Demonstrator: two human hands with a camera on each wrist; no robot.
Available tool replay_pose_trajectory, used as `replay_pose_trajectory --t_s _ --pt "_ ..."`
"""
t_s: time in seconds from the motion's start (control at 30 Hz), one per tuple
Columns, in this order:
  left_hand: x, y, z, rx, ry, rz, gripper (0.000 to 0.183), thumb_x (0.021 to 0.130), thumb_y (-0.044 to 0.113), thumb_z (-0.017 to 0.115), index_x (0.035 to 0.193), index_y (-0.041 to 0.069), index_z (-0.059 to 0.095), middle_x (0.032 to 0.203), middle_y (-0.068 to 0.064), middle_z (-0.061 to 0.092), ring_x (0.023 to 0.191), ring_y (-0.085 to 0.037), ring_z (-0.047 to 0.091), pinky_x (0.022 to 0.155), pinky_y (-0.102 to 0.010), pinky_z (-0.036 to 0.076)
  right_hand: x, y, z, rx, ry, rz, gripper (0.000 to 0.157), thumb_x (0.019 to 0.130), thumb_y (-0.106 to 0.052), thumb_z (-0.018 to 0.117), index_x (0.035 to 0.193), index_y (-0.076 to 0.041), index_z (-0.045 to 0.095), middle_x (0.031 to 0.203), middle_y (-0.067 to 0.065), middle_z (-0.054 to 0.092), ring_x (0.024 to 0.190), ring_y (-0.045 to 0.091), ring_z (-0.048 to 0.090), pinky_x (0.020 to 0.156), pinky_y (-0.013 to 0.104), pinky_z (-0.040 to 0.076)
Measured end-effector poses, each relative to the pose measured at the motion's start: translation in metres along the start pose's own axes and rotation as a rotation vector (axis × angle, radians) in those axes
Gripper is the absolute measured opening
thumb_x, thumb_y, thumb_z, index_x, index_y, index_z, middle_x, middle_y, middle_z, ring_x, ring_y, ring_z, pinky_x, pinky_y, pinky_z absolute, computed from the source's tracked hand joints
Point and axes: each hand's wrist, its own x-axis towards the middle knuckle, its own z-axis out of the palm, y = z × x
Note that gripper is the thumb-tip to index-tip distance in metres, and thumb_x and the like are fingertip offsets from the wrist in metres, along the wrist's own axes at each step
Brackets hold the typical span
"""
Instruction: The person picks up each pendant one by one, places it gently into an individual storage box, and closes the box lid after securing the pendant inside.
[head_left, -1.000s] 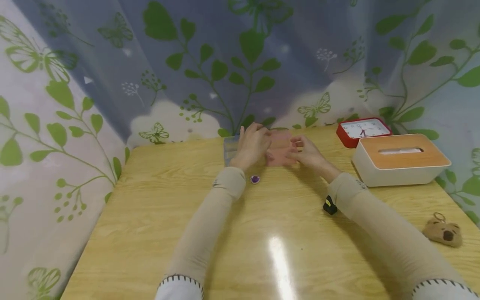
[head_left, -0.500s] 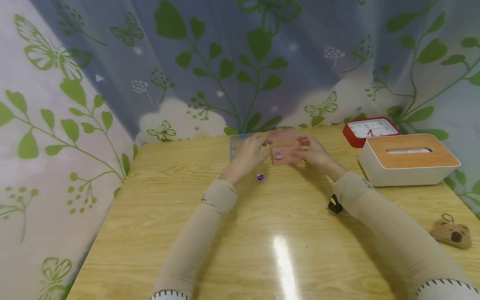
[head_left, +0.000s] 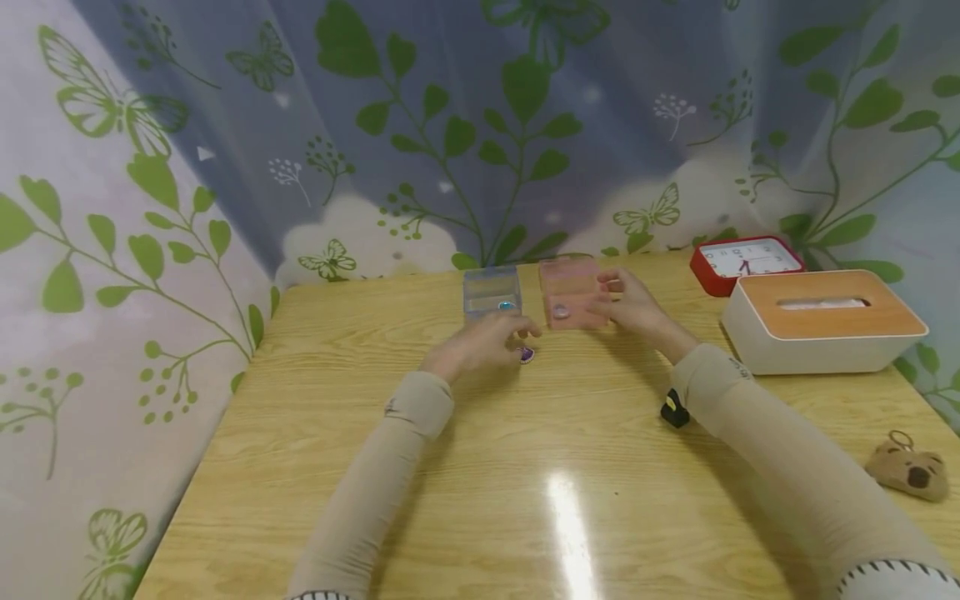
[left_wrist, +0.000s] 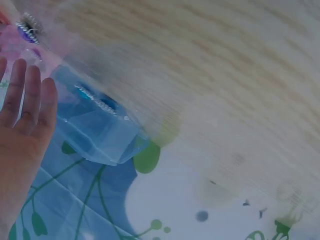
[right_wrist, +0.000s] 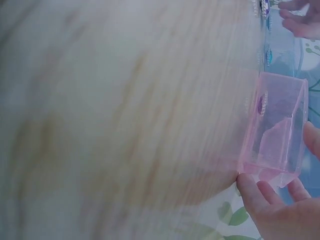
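Observation:
My left hand point(head_left: 483, 343) reaches low over the table, fingertips right at a purple gem point(head_left: 527, 356) with a silvery beaded edge; part of the gem is hidden by the fingers. In the left wrist view those fingers point(left_wrist: 30, 95) look extended. Behind the hand stands a clear blue box point(head_left: 491, 283), with a turquoise gem point(head_left: 507, 306) in its front part. My right hand point(head_left: 633, 307) holds the right end of a clear pink box point(right_wrist: 280, 120), thumb at the front and a finger at the back. Inside that box lies a pale purple gem point(head_left: 560, 312).
A red clock point(head_left: 750, 257) and a white tissue box with a wooden lid point(head_left: 832, 308) stand at the back right. Near the right forearm is a small black and yellow object point(head_left: 674, 410). A bear keychain point(head_left: 909, 471) lies far right. A patterned curtain point(head_left: 420, 125) hangs behind.
My left hand has left the boxes and come forward to the purple gem, uncovering the blue box. The right hand stays at the pink box. The view has shifted slightly.

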Motion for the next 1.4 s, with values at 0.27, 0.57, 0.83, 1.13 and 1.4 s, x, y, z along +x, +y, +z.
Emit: replay_pose_trajectory --t_s 0.27,0.57,0.83,1.13,1.4 --pt "0.004 -0.009 0.006 0.052 -0.017 0.027 0.04 0.096 0.011 0.074 0.135 0.015 0.068 0.127 -0.004 0.063 0.116 -0.02 0.064 0.102 -0.034 0.056 -0.001 -0.001 -0.001 0.002 -0.004 0.01 0.068 0.106 -0.015 0.062 0.161 0.004 0.027 0.164 0.035 0.031 0.153 0.046 0.035 0.113 0.051 0.044" --pt "0.007 -0.011 0.011 0.1 -0.028 -0.004 0.035 0.098 0.02 0.075 0.132 0.018 0.069 0.125 -0.001 0.063 0.112 -0.019 0.063 0.098 -0.035 0.057 0.0 0.001 0.001 0.014 -0.003 0.002 0.068 0.105 -0.014 0.063 0.16 0.004 0.027 0.165 0.035 0.03 0.154 0.047 0.034 0.117 0.052 0.043" --pt "0.01 -0.012 0.01 0.179 -0.03 -0.012 0.034 0.098 0.027 0.076 0.131 0.02 0.073 0.122 0.0 0.063 0.11 -0.018 0.062 0.097 -0.037 0.056 0.002 0.001 0.0 -0.003 0.012 -0.001 0.065 0.104 -0.014 0.064 0.158 0.004 0.031 0.162 0.034 0.037 0.149 0.044 0.044 0.084 0.018 0.046" --pt "0.011 -0.009 0.011 0.24 -0.022 -0.006 0.029 0.099 0.028 0.074 0.126 0.017 0.073 0.118 -0.001 0.064 0.108 -0.018 0.065 0.097 -0.035 0.057 0.002 -0.001 0.0 -0.001 0.02 -0.001 0.064 0.104 -0.013 0.065 0.156 0.005 0.033 0.16 0.035 0.038 0.144 0.042 0.046 0.075 0.014 0.045" --pt "0.012 -0.006 0.014 0.281 -0.02 -0.026 0.029 0.099 0.03 0.073 0.125 0.018 0.073 0.115 0.001 0.065 0.102 -0.016 0.064 0.091 -0.034 0.058 0.002 0.0 -0.001 0.004 0.008 0.011 0.065 0.104 -0.013 0.065 0.157 0.005 0.031 0.161 0.034 0.038 0.145 0.041 0.046 0.077 0.015 0.045"
